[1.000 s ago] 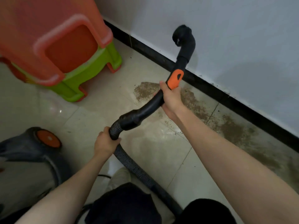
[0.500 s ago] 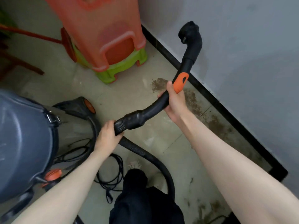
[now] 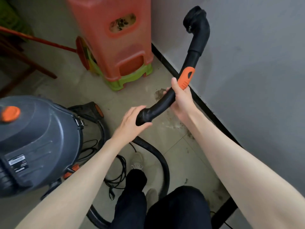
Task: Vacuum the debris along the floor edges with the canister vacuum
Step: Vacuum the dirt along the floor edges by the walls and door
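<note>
We hold wand [image 3: 166,100] slanting up toward wall [image 3: 247,63]: right hand [image 3: 180,98] fingers wrap it, left hand [image 3: 132,121] fingers curl round its lower end.

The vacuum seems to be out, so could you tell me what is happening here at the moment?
A person is holding the black vacuum wand with both hands: the right hand grips it just below the orange grip, the left hand cups its lower end. The nozzle is raised against the wall, off the floor. Brown debris lies along the baseboard. The grey canister stands at the person's left, beside stacked plastic stools.
</note>
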